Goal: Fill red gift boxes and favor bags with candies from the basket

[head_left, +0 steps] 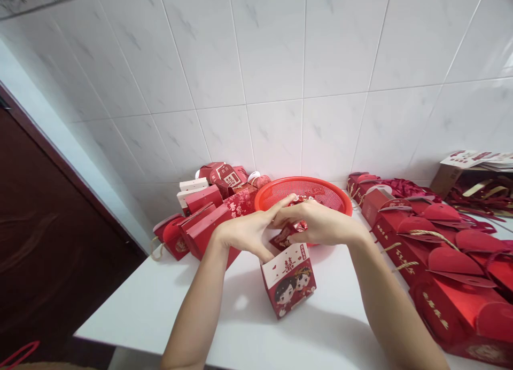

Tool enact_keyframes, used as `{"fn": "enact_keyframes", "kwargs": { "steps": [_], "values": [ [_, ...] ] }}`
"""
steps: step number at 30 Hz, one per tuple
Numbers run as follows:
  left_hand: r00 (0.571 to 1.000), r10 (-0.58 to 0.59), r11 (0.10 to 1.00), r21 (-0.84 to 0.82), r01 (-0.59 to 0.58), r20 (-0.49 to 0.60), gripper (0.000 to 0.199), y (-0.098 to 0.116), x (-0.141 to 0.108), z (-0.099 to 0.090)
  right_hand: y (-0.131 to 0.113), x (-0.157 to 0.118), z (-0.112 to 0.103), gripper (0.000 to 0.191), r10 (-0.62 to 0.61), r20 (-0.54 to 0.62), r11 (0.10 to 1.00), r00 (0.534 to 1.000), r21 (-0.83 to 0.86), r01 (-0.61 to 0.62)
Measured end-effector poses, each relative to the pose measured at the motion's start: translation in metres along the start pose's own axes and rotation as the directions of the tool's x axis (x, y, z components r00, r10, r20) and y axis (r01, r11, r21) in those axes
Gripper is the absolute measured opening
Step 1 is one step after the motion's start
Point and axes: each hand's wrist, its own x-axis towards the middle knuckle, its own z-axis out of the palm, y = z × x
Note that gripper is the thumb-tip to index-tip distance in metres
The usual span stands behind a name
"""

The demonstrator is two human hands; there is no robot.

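Note:
A red and white candy box (290, 284), printed with two cartoon figures and a double-happiness sign, sits tilted on the white table, its top open toward me. My left hand (246, 232) is at the box's left top edge, thumb at the opening, fingers reaching across behind it. Above the opening, my right hand (316, 220) has its fingers curled round a shiny red wrapped packet (298, 227). Both hands' fingertips come close together, partly hiding each other. Just behind them is a red plastic basket (276, 187), whose contents are mostly hidden.
Several red gift boxes (206, 220) crowd the table (152, 306) at the back left. Rows of red boxes with gold cords (433, 274) fill the right side. A carton of ribbons (476, 186) stands at the far right. Behind is a tiled wall (276, 135).

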Motion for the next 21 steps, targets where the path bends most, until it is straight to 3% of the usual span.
{"fn": "enact_keyframes", "kwargs": {
  "steps": [4,7,10,13,18,21],
  "values": [
    [1.0,0.001,0.999,-0.044,-0.002,-0.01,0.118,0.003,-0.003,0.0,0.003,-0.005,-0.006,0.029,-0.022,-0.073,1.0,0.997,-0.02,0.02],
    [0.999,0.009,0.998,-0.056,-0.012,-0.037,0.112,0.004,-0.003,0.001,0.01,-0.013,-0.013,0.025,0.068,-0.111,0.997,0.992,-0.036,-0.072],
    [0.998,0.02,0.995,-0.092,-0.025,-0.064,0.09,0.004,0.001,0.002,0.018,-0.014,-0.014,0.043,0.265,-0.028,0.95,0.964,-0.167,-0.266],
    [0.996,0.037,0.985,-0.162,-0.05,-0.082,0.063,0.004,0.004,0.002,0.025,-0.005,-0.008,0.038,0.331,0.067,0.924,0.941,-0.226,-0.308],
    [0.966,0.068,0.987,-0.127,-0.102,-0.25,0.033,0.008,0.0,-0.003,0.027,0.011,0.004,0.013,0.298,0.096,0.93,0.95,-0.251,-0.267],
    [0.905,0.091,0.994,-0.011,-0.105,-0.416,0.023,0.024,0.0,0.002,0.028,0.013,0.008,0.01,0.285,0.079,0.933,0.955,-0.25,-0.257]
  ]
}}
